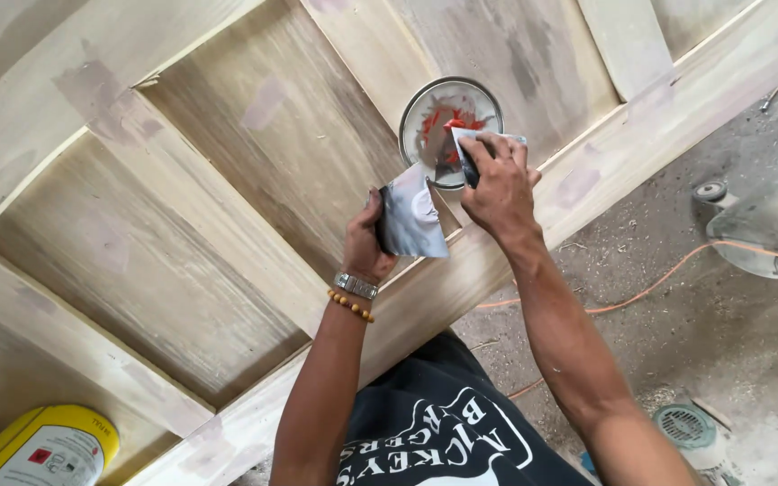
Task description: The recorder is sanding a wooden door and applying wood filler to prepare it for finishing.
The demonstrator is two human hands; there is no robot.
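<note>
door (227, 171): big pale wood panel door lying flat, grey filler patches on it
tin (450, 126): round open can w/ red-grey putty, sits on door rail
left hand (366, 243): clenched on flat scraper (411, 216) used as palette, paste on blade
right hand (497, 184): gripping small putty knife (470, 148), tip in tin
step: loading filler, judging by knife in can
next needs: scoop lifted clean, wiped onto scraper w/o dripping

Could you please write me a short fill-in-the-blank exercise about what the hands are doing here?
1. The left hand holds a grey, smeared flat ____.
2. The right hand reaches into a round metal ____ of red paste.
3. Both rest over a pale panelled wooden ____.
4. The yellow can sits at the lower ____.

Answers: scraper; tin; door; left
</note>
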